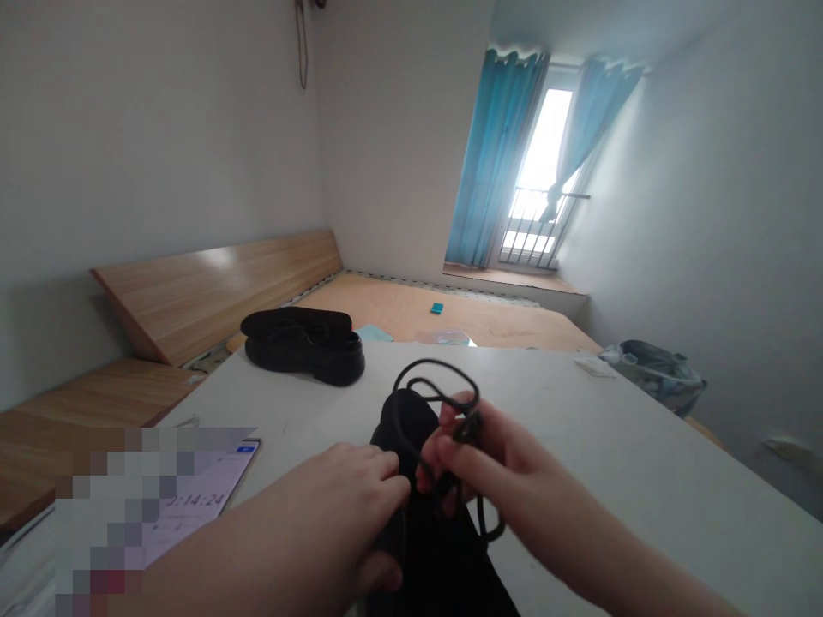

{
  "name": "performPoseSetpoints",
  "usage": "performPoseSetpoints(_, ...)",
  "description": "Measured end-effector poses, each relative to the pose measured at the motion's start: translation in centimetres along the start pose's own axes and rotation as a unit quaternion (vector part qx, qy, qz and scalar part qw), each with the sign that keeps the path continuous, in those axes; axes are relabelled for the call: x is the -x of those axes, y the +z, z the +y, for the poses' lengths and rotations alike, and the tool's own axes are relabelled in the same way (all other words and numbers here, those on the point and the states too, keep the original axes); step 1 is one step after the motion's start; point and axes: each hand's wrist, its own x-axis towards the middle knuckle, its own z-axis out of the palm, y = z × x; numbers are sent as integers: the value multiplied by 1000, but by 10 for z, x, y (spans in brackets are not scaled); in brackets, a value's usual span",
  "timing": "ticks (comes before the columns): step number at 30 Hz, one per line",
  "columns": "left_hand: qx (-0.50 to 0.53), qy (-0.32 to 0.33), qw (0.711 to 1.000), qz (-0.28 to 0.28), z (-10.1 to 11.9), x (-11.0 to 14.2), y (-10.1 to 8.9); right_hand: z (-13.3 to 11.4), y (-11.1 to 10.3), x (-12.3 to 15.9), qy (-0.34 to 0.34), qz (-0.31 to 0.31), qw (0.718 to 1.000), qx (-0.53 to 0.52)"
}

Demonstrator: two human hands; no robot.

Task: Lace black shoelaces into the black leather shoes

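Left hand (351, 497) curls over a black shoe (404, 424), right hand (479, 467) pinches a looped black lace (437, 377)

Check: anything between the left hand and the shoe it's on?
Nothing. The left hand sits directly on the black shoe, with no object between them. The lace loops above the shoe and into the right hand, not under the left hand.

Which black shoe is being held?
The black shoe under the left hand, its thin black lace looped in the right hand. The other shoe sits untouched on the white table.
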Motion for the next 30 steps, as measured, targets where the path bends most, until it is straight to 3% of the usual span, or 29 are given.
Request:
performPoseSetpoints(2, -17, -20, 1000, -11, 4, 2, -4, 11, 5, 0, -75, 52, 975, 204)
performPoseSetpoints(5, -33, -36, 998, -42, 9, 4, -10, 25, 3, 6, -186, 51, 886, 422)
performPoseSetpoints(9, -40, -35, 998, -38, 10, 4, -13, 36, -4, 16, -337, 64, 757, 557)
performPoseSetpoints(11, -47, -35, 998, -24, 9, 4, -12, 38, -6, 17, -385, 63, 714, 582)
performPoseSetpoints(12, -45, -30, 998, -24, 8, 3, -12, 38, -6, 17, -393, 58, 706, 587)
performPoseSetpoints(16, -47, -20, 998, -37, 6, 1, -9, 38, -4, 15, -377, 47, 727, 572)
performPoseSetpoints(21, -40, -13, 998, -45, 7, -1, -9, 54, 0, 9, -337, -52, 781, 523)
performPoseSetpoints(25, -39, -40, 997, -51, 9, -1, -14, 62, -1, 10, -341, -79, 780, 519)
performPoseSetpoints(30, -30, -54, 997, -47, 11, 1, -16, 36, -11, 21, -311, -131, 794, 506)
